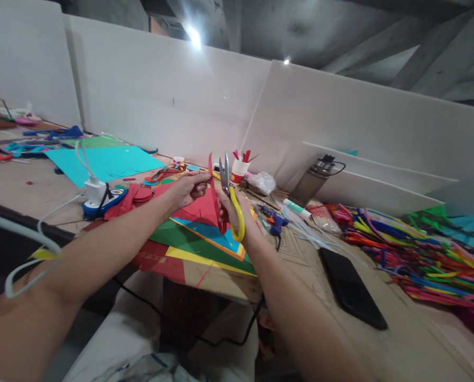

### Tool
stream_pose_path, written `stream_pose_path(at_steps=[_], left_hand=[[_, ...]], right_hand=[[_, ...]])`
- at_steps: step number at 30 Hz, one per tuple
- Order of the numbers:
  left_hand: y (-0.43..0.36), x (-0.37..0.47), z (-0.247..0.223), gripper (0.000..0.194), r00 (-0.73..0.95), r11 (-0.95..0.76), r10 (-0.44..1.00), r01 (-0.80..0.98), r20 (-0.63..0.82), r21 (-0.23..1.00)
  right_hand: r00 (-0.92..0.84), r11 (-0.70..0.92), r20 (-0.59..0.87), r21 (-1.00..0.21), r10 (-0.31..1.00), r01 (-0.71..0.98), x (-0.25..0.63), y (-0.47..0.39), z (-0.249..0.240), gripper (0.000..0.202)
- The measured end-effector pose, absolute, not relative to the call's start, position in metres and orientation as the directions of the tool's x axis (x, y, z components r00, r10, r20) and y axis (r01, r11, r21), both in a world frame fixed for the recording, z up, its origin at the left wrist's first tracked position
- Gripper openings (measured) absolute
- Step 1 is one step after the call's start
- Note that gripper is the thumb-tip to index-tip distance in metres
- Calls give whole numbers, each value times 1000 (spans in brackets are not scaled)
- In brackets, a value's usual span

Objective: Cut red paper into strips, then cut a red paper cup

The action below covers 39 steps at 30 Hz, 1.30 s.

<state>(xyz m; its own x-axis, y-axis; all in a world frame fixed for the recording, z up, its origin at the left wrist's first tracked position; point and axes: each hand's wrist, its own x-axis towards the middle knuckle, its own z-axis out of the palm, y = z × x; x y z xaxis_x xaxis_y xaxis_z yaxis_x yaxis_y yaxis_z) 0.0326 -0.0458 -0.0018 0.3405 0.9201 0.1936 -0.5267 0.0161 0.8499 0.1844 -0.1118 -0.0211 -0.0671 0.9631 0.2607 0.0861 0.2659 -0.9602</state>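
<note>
Between the fingertips of my left hand (pixel 191 189) is pinched a narrow strip of red paper (pixel 212 183), standing nearly upright and hanging down toward my right hand. My right hand (pixel 229 210) grips a pair of scissors (pixel 225 178) with yellow handles. The blades point up and away from me, slightly apart, just right of the strip. Whether they touch the paper I cannot tell. Below both hands lies a stack of coloured sheets: red paper (pixel 195 209) on top, with blue, orange, green (pixel 169 236) and yellow edges showing underneath.
Bright blue sheets (pixel 105 163) and a power strip (pixel 105 204) with a white plug lie left. To the right are a blue glue gun (pixel 275 224), a black phone (pixel 352 286), a bottle (pixel 312 180) and many pipe cleaners (pixel 420 254). A paper cup (pixel 240 171) stands behind.
</note>
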Motion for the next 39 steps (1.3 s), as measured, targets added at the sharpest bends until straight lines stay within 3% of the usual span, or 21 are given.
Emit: stream_pose_path(at_steps=[11, 28, 39], left_hand=[[-41, 27, 7, 17, 235, -21, 951, -593, 199, 805], [-47, 33, 3, 16, 183, -198, 925, -520, 334, 831], [-47, 33, 3, 17, 176, -184, 933, -521, 315, 834]], right_hand=[[-213, 228, 175, -939, 961, 259, 186, -120, -20, 49], [-148, 212, 171, -920, 974, 329, 188, -117, -21, 52], [-136, 218, 187, -939, 973, 265, 187, -121, -15, 50]])
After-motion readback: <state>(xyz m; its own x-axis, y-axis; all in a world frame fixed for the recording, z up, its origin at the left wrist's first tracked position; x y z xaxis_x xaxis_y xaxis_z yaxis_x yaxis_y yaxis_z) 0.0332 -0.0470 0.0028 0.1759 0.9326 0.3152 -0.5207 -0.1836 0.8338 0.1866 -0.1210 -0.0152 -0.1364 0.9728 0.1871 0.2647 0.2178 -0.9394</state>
